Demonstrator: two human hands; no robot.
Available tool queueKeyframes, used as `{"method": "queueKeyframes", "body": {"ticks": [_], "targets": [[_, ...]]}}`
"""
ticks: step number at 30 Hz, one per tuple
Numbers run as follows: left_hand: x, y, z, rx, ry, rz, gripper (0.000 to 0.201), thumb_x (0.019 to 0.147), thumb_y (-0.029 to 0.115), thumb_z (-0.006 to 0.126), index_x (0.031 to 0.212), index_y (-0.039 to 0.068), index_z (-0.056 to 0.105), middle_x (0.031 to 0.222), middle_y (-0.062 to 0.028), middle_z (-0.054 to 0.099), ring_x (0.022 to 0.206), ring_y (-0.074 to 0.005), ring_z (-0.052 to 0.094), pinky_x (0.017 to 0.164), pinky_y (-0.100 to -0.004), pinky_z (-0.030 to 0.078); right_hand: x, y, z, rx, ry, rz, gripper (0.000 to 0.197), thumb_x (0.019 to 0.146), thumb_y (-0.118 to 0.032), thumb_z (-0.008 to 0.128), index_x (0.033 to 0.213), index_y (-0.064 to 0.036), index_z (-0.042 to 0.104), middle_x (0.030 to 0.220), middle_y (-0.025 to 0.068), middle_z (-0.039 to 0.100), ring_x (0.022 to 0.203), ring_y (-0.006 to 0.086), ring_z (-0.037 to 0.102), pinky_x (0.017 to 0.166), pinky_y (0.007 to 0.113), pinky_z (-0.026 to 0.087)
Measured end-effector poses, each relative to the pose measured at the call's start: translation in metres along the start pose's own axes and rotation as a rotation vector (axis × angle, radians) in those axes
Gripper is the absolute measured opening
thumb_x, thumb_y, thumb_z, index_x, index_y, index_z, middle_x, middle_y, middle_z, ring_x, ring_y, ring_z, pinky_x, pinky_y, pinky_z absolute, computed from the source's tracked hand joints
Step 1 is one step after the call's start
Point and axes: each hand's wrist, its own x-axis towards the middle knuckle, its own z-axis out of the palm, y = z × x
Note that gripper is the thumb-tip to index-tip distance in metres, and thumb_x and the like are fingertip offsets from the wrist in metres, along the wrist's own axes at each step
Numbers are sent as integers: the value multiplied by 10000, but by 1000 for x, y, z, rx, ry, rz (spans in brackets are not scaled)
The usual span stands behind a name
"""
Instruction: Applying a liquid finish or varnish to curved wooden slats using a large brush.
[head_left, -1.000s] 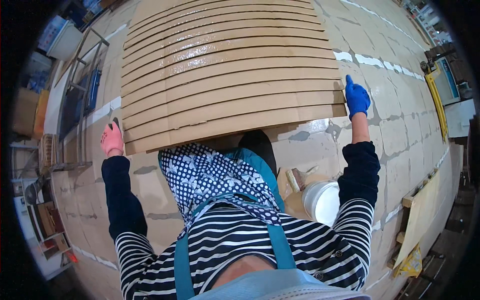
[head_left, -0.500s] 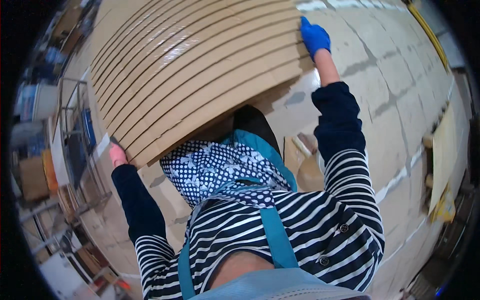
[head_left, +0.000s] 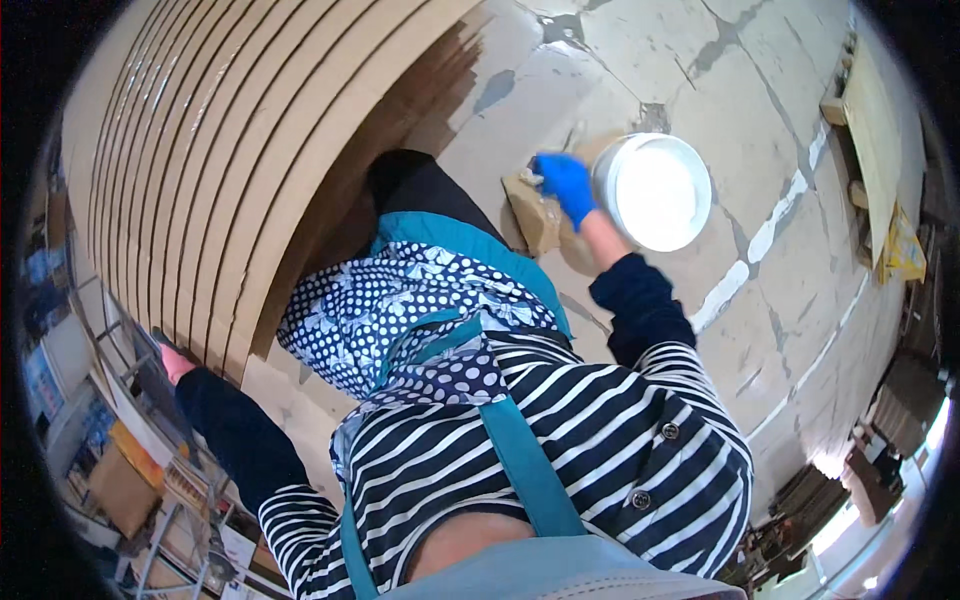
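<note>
Overlapping brown cardboard sheets (head_left: pixel 190 190) fan out in narrow parallel strips on my left, with glossy streaks on some. My left hand (head_left: pixel 175 362) grips their near left corner; something dark covers its fingertips, and part of the fingers is hidden. In a blue glove, my right hand (head_left: pixel 566 188) is closed and slightly blurred over a small piece of cardboard (head_left: pixel 535 212) on the floor. A small pale thing shows at its fingertips, too smeared to name. Just right of that hand stands a round white bucket (head_left: pixel 658 192) with white contents.
The pale floor (head_left: pixel 740 110) has grey patches and cracks. A metal rack (head_left: pixel 125 350) and stacked goods stand at the left. Along the right are a tan board (head_left: pixel 882 150) and a yellow bag (head_left: pixel 903 248). My polka-dot apron (head_left: pixel 400 310) hangs close to the sheets.
My right hand has left the far right edge of the cardboard sheets and come back beside the bucket. My left hand stays at the corner. The view has turned rightward, bringing the bucket into sight.
</note>
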Motion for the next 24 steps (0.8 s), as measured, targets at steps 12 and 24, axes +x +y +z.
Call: {"method": "queueKeyframes", "body": {"ticks": [12, 24], "targets": [[-58, 105, -2, 25, 179, -271, 642, 857, 508, 359, 1152, -47, 494, 1143, -210, 520, 1068, -312, 493, 900, -354, 376, 68, 96, 79, -161, -103, 1150, 554, 748, -400, 566, 1122, 4, 498, 1058, 155, 570, 945, 313, 558, 802, 398, 458], [-34, 83, -10, 39, 230, -518, 836, 752, 666, 405, 1138, -69, 498, 1175, -264, 477, 1102, -337, 474, 922, -383, 361, -51, -7, 59, 429, 453, 597, 272, 755, -258, 622, 925, -47, 610, 894, 149, 596, 751, 257, 581, 696, 354, 457]]}}
